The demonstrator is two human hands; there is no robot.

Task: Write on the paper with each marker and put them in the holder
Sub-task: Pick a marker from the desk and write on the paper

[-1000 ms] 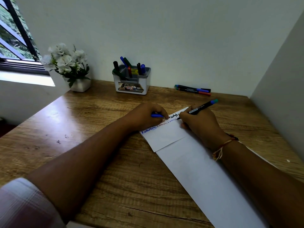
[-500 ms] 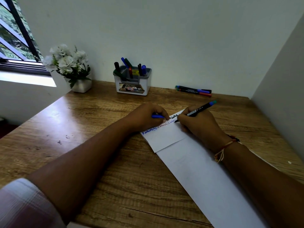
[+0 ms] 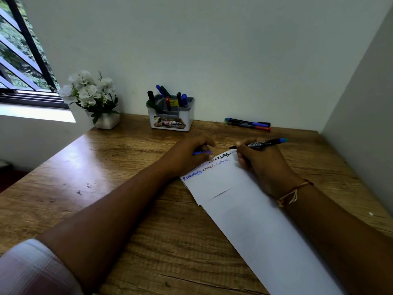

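Head view | surface (image 3: 119, 209): rough-grained wood | paper (image 3: 251, 216): thin, limp, slides unless pinned | holder (image 3: 172, 120): rigid plastic, at wall | right hand (image 3: 261, 165): closed on black marker (image 3: 263, 143), light, stiff, slick; hold mid-barrel, tip at paper's far edge | left hand (image 3: 187, 156): curled around blue cap (image 3: 203, 153), pressing paper

We see the right hand (image 3: 261, 165) lift the marker (image 3: 258, 144) clear of the paper (image 3: 244, 201); its tip, writing moments ago, now hangs past the far edge, barrel lying flatter than before.
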